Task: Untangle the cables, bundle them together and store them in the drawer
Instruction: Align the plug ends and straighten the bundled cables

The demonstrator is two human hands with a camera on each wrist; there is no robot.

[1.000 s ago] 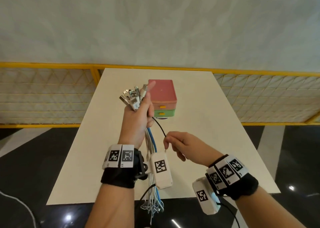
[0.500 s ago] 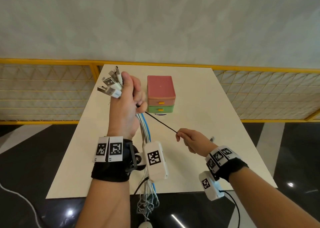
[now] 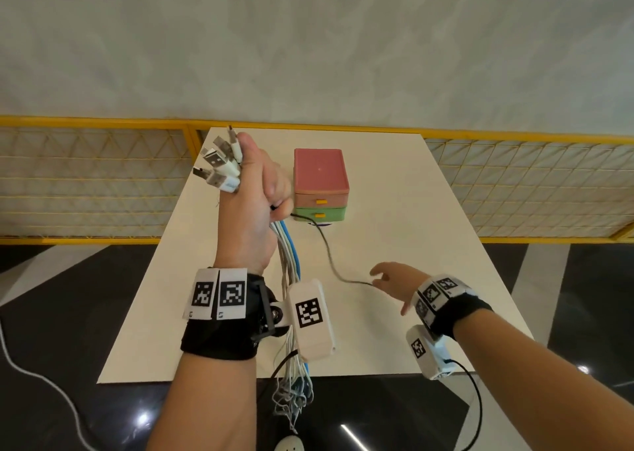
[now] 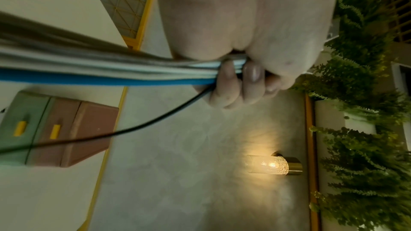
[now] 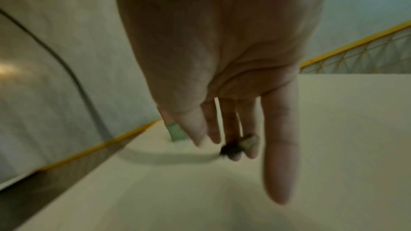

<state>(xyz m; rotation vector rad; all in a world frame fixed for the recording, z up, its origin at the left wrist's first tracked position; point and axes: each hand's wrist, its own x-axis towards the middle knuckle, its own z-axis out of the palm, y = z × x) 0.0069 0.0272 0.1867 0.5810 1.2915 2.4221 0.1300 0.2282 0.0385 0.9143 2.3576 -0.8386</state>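
Note:
My left hand (image 3: 254, 189) is raised over the table's left side and grips a bundle of cables (image 3: 288, 261), white with one blue. Their USB plugs (image 3: 219, 165) fan out above the fist, and the loose ends hang past the table's near edge. In the left wrist view its fingers (image 4: 233, 83) curl round the bundle (image 4: 89, 69). A thin black cable (image 3: 326, 255) leaves that fist and sags across to my right hand (image 3: 387, 275). The right hand's fingers (image 5: 278, 138) are straight, with the black plug (image 5: 229, 149) at their tips. A pink and green drawer unit (image 3: 320, 176) stands shut.
The white table (image 3: 429, 227) has a yellow railing (image 3: 103, 121) with mesh panels behind it. A white cord (image 3: 34, 375) lies on the dark floor at left. A lit glass lamp (image 4: 273, 164) and green plants (image 4: 367, 147) show in the left wrist view.
My left hand rose and shifted left with the bundle. My right hand slid along the black cable to the right and its fingers straightened; the cable went from taut to slack.

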